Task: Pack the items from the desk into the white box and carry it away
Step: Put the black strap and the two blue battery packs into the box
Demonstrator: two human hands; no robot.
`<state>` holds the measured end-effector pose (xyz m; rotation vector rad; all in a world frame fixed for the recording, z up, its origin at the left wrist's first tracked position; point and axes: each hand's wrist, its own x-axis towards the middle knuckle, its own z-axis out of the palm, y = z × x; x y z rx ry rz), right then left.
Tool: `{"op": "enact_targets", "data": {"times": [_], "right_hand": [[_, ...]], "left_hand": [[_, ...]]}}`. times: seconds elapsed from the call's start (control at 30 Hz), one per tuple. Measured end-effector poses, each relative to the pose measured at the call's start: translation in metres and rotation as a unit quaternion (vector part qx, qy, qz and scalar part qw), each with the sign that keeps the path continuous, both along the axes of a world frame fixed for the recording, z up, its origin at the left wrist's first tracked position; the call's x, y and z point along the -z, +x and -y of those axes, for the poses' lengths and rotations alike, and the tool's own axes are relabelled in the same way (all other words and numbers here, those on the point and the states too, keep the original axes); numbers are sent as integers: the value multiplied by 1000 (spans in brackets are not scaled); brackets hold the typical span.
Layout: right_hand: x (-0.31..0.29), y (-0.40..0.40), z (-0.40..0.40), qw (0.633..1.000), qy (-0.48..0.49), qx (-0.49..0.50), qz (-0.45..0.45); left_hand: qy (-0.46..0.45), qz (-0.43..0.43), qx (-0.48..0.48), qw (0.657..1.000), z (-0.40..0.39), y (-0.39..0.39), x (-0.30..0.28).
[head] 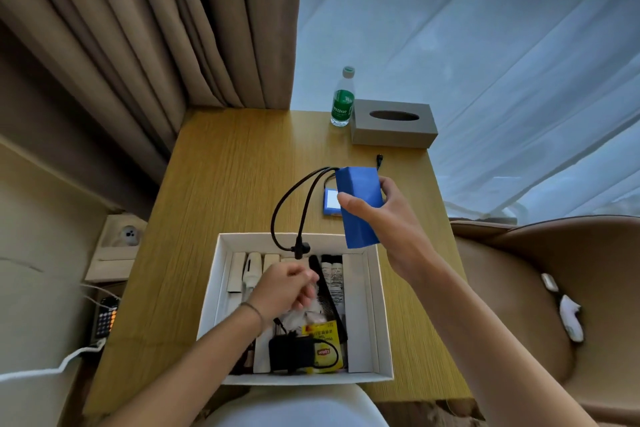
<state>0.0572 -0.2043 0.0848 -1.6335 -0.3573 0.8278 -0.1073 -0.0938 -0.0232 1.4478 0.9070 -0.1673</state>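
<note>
While our right grip (388, 218) clamps one blue pack (360, 204) mid-frame, left grip (287, 291) curls loosely, empty, over one white box (381, 322); second blue pack (330, 203) on bench (225, 184).

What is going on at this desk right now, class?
A person is packing a white box on a wooden desk. The right hand grips a blue battery pack above the box, its black cables dangling. The left hand is over the box contents, blurred. A second blue pack, a water bottle and a tissue box remain on the desk.
</note>
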Motion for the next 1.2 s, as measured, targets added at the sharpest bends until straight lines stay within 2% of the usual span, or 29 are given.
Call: {"op": "enact_targets", "data": {"times": [0.07,0.1,0.13,0.17,0.23,0.27,0.3,0.37,0.43,0.53,0.67,0.73,0.83,0.93,1.03,1.07,1.1,1.17,1.2], "right_hand": [[0,-6,4,1000,15,-7,-21],[0,-10,6,999,23,-8,-33],[0,-13,8,999,29,-8,-45],[0,-17,10,998,33,-9,-55],[3,-24,14,997,34,-12,-69],[6,-27,16,997,33,-16,-73],[10,-31,18,996,32,-23,-76],[16,-38,19,996,25,-37,-83],[21,-44,17,994,19,-45,-93],[25,-47,16,994,20,-60,-91],[29,-48,16,991,-15,-120,-60],[32,-50,15,987,-22,-146,-58],[36,-51,16,989,-21,-114,-96],[38,-53,19,986,-35,-140,-89],[37,-52,16,985,-46,-144,-87],[38,-51,14,985,-35,-118,-118],[42,-51,13,979,-13,-76,-190],[53,-55,14,933,46,-2,-358],[58,-62,15,919,49,-10,-390]], "left_hand": [[-172,42,-123,976,-15,-19,-20],[-233,55,-166,957,-21,-28,-29],[-252,63,-189,947,-25,-36,-37],[-210,69,-192,956,-28,-43,-44],[10,90,-163,982,-30,-53,-59],[129,124,-132,975,-31,-57,-68],[206,174,-90,959,-33,-60,-77],[226,218,4,949,-34,-58,-92],[203,212,65,954,-32,-51,-98],[166,203,39,964,-28,-41,-103],[-32,109,54,992,-28,-32,-98],[-35,88,53,994,-25,-30,-89],[-74,96,22,992,-24,-32,-79],[-54,71,46,995,-28,-34,-74],[-90,85,50,991,-29,-32,-71],[-106,100,38,989,-30,-32,-70],[-124,113,26,985,-31,-32,-69],[-176,139,-4,975,-32,-32,-65],[-202,149,-20,968,-32,-33,-63]]}}
